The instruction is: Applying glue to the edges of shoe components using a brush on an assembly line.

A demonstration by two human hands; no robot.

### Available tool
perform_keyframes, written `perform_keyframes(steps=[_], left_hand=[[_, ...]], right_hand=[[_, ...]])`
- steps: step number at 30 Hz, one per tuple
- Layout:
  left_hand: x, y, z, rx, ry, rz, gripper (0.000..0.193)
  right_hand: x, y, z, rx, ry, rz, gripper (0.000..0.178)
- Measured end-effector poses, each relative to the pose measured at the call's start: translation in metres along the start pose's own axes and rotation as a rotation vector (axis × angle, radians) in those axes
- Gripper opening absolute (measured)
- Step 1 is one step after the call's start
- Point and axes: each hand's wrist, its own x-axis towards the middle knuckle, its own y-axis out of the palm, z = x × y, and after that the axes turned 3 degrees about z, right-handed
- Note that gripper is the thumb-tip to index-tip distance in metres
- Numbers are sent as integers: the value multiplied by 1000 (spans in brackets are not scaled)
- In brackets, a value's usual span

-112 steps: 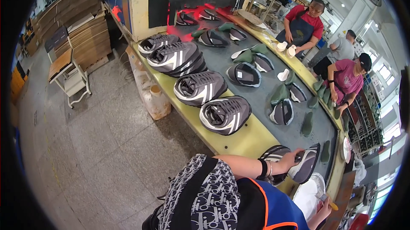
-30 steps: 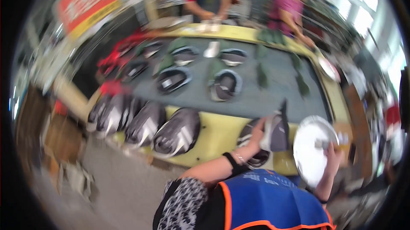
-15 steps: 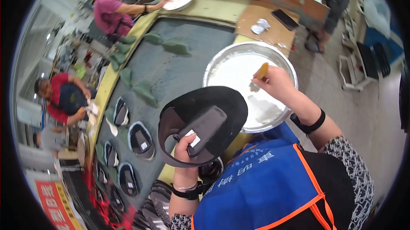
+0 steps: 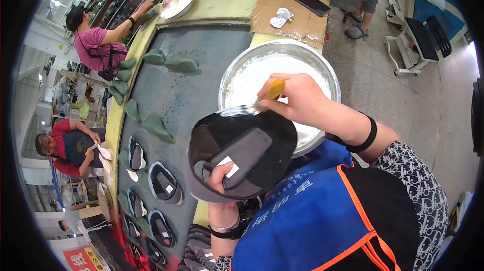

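Observation:
My left hand grips a black and grey shoe upper, its thumb inside against the padded tongue by a small white label. The upper's open underside faces up. Between the fingers of my right hand is a brush with a short yellow handle. Its bristles touch the far rim of the upper, where a wet white streak lies. Just beyond stands a wide metal basin of white paste, partly hidden by my right hand and the upper.
Several shoe uppers and green shoe lasts lie on the grey belt. At the far end, a phone and crumpled tissue rest on cardboard. Two co-workers work along the left side.
My right hand has brought the brush from over the basin leftward onto the upper's far rim. A white streak now shows there. The whole view has shifted a little.

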Motion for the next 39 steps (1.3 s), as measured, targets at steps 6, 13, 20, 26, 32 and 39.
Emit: perform_keyframes(steps=[6,13,20,26,32,39], left_hand=[[-7,-13,6,144,206,-113,32],[0,-15,20,959,994,58,26],[-4,-9,22,1007,987,-277,39],[-24,6,-23,272,315,158,27],[-19,17,-27,400,109,227,22],[9,12,-27,506,336,54,25]], right_hand=[[-13,-5,-10,97,88,-75,16],[-5,6,-14,94,149,-203,17],[-10,2,2,741,448,107,15],[-1,-16,16,740,212,-35,13],[20,-11,5,455,152,-144,14],[-6,-2,14,299,131,84,15]])
